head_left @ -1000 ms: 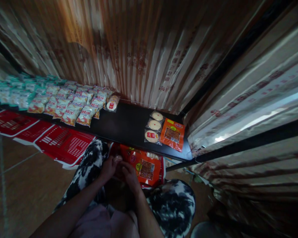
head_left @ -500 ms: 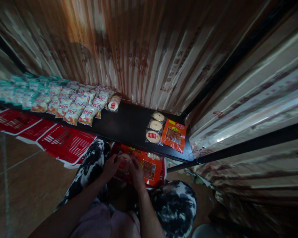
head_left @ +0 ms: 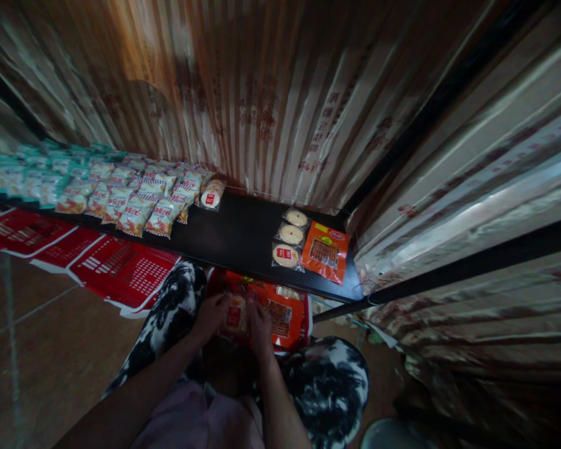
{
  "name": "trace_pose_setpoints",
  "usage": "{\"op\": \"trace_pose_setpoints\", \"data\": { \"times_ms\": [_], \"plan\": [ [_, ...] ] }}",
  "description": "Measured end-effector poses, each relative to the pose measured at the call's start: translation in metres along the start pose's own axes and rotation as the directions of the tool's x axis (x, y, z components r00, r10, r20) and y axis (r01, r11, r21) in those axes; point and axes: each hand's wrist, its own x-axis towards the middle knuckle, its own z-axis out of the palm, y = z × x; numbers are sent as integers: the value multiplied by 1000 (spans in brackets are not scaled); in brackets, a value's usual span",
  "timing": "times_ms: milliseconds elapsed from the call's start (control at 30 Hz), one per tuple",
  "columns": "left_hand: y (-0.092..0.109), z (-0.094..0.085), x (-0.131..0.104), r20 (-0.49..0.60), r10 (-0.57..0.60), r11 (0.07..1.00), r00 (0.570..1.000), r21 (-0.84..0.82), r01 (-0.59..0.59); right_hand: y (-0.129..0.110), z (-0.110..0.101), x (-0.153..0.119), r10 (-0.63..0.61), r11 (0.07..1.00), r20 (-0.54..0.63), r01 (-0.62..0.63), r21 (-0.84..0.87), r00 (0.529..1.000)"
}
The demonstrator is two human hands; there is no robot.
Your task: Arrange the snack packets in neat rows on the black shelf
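Observation:
Between my hands, over the red container, is a round wrapped cracker pack (head_left: pixel 234 313) with a red label. My left hand (head_left: pixel 212 316) grips its left edge, and my right hand (head_left: pixel 258 318) grips the right edge. Beneath and to the right lie orange snack bags (head_left: pixel 280 319) in the container, partly hidden by my hands. On the black shelf (head_left: pixel 236 234) in front, three round packs (head_left: pixel 290 234) stand in a column beside a flat orange bag (head_left: pixel 326 251). Another round pack (head_left: pixel 210 198) sits farther left.
Rows of white-and-orange snack bags (head_left: pixel 135 212) and green bags (head_left: pixel 37 181) fill the shelf's left part. Red printed sheeting (head_left: pixel 126 268) hangs at its front edge. Dark metal posts and corrugated sheeting (head_left: pixel 280 112) stand behind and right. My patterned knees flank the container.
The round pack between my hands has tilted so that its red label faces up more plainly. My hands have shifted only slightly, and the view has moved a little.

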Motion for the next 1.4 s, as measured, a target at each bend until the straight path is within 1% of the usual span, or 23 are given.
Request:
{"op": "trace_pose_setpoints", "data": {
  "times_ms": [100,267,400,500,567,633,767,867,967,1133,1200,1267,1333,1400],
  "plan": [
    [0,-1,2,-6,22,999,1000,-24,-22,-2,2,-1,-11,1000,37,11,-8,999],
    [-7,-2,6,-61,36,998,997,-42,-39,-17,8,-8,-6,1000,182,1,25,983],
    [-9,-1,7,-60,4,995,998,-98,-10,-28,9,-12,-2,1000,200,-3,26,980],
    [-9,1,7,-17,-16,993,1000,-121,14,-26,7,-11,1,1000,164,-4,19,987],
    [-10,2,8,6,-7,993,1000,-119,7,-21,7,-9,-5,1000,125,4,8,992],
    [-13,2,10,8,11,994,1000,-112,-10,-16,6,-7,-17,1000,111,17,1,994],
    [-12,2,10,-21,1,992,1000,-125,-3,-13,5,-6,-30,999,130,31,-12,991],
    [-7,1,7,-57,-30,984,998,-177,20,-18,5,-9,-57,996,146,66,-58,988],
    [-3,1,6,-65,-48,982,997,-185,35,-23,6,-11,-78,990,159,96,-107,984],
    [-7,3,8,-54,-59,974,997,-224,45,-25,7,-12,-84,993,157,95,-65,984],
    [-11,4,10,-77,-43,968,996,-249,22,-23,6,-11,-88,994,117,95,-55,989],
    [-13,6,11,-123,1,962,992,-270,-35,-20,5,-9,-92,994,66,96,-61,994],
    [-15,9,9,-161,46,955,986,-282,-90,-17,3,-7,-98,992,33,101,-79,995],
    [-15,13,6,-179,72,954,981,-276,-121,-14,2,-5,-110,988,3,109,-106,994]
  ]
}}
